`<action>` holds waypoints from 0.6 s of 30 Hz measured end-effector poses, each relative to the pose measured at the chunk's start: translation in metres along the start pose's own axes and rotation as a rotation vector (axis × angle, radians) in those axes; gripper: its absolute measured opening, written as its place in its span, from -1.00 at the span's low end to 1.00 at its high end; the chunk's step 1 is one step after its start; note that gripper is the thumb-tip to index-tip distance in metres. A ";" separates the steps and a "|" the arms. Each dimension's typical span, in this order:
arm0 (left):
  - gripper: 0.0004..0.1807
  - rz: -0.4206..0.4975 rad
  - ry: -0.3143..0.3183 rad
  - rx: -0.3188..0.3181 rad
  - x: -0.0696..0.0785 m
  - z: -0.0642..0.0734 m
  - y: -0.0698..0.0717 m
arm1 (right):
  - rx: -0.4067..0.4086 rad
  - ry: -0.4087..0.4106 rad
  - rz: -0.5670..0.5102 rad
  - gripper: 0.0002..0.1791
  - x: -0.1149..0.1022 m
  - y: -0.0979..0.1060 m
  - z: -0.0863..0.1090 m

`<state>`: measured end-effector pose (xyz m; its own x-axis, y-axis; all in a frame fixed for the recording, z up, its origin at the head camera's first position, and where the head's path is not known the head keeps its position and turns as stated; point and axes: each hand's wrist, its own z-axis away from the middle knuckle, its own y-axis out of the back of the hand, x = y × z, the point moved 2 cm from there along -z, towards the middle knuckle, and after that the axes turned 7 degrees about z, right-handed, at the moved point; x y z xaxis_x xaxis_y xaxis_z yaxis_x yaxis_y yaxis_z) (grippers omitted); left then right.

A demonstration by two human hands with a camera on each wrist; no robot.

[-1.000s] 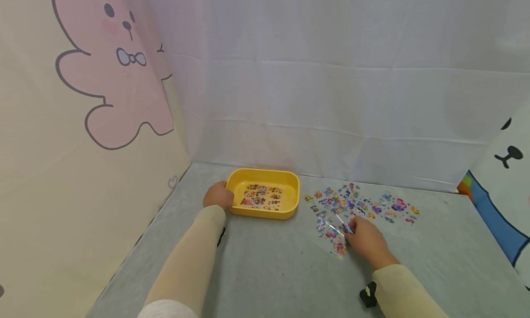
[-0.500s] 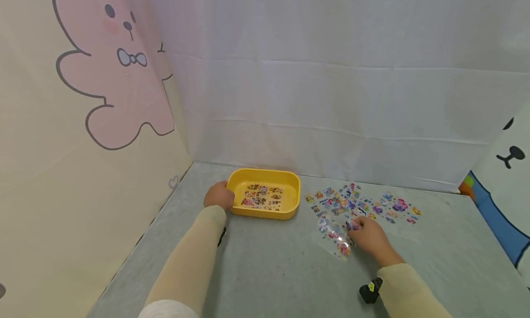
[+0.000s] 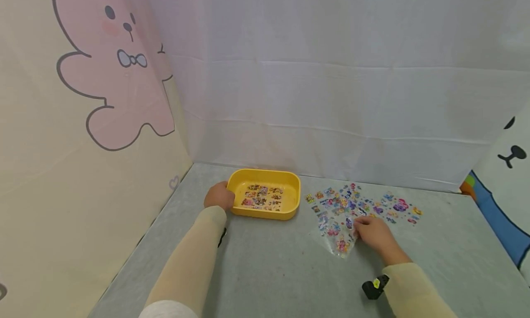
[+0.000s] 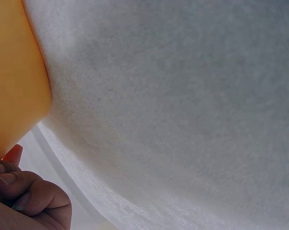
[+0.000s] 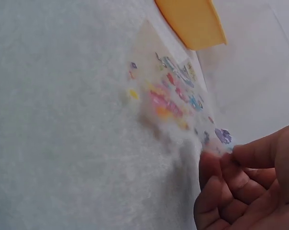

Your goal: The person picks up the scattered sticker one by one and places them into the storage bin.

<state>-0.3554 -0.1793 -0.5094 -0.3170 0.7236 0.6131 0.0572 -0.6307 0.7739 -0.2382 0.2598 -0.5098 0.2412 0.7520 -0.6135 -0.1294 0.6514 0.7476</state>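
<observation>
My left hand (image 3: 219, 196) grips the left rim of a yellow plastic tray (image 3: 295, 203). Curled fingers show under the tray's wall in the left wrist view. Inside the tray lies a patch of small colourful stickers (image 3: 260, 200). My right hand (image 3: 376, 234) pinches the edge of a clear sticker sheet (image 3: 332, 233) between thumb and fingers. In the right wrist view this sheet (image 5: 168, 100) lifts off the surface at the pinched end and throws a shadow below it. More clear sheets with bright stickers (image 3: 399, 205) lie flat behind and to the right.
A pale grey cloth-like surface (image 3: 265, 272) covers the table. White sheeting (image 3: 331, 101) rises behind it. At the left stands a cream panel with a pink bear (image 3: 116, 74), at the right a printed panel (image 3: 497, 216). A black device (image 3: 374, 286) sits at the right wrist.
My right hand has shifted slightly right, drawing the pinched sticker sheet with it, and the sheet's near corner has moved right. The left hand and the tray stay in place.
</observation>
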 end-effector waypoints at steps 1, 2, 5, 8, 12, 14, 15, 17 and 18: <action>-0.45 -0.001 -0.001 0.000 0.000 0.000 0.000 | -0.008 -0.011 -0.039 -0.61 0.000 0.000 0.001; -0.45 0.000 0.000 0.001 0.000 0.000 0.000 | -0.017 -0.023 -0.080 -0.62 0.001 0.001 0.001; -0.44 0.000 -0.002 -0.001 0.000 0.000 0.000 | -0.042 -0.053 -0.200 -0.64 0.004 0.000 0.002; -0.45 0.000 -0.003 -0.003 0.001 0.000 0.000 | -0.058 -0.065 -0.284 -0.63 0.006 -0.001 0.003; -0.45 0.002 -0.005 -0.008 0.001 0.000 0.000 | -0.081 -0.058 -0.400 -0.60 0.006 -0.003 0.006; -0.45 0.003 -0.004 -0.008 0.000 -0.001 -0.001 | -0.089 -0.056 -0.453 -0.59 0.006 -0.005 0.007; -0.45 0.006 -0.003 -0.008 0.000 -0.001 -0.001 | -0.093 -0.057 -0.474 -0.60 0.006 -0.006 0.007; -0.46 0.002 -0.004 -0.007 -0.001 -0.002 -0.001 | -0.094 -0.059 -0.502 -0.61 0.006 -0.007 0.007; -0.46 0.001 -0.004 -0.007 -0.001 -0.002 -0.001 | -0.092 -0.059 -0.511 -0.63 0.006 -0.007 0.007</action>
<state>-0.3573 -0.1803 -0.5114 -0.3133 0.7238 0.6148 0.0511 -0.6336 0.7720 -0.2293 0.2590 -0.5172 0.3491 0.3303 -0.8769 -0.0645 0.9421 0.3292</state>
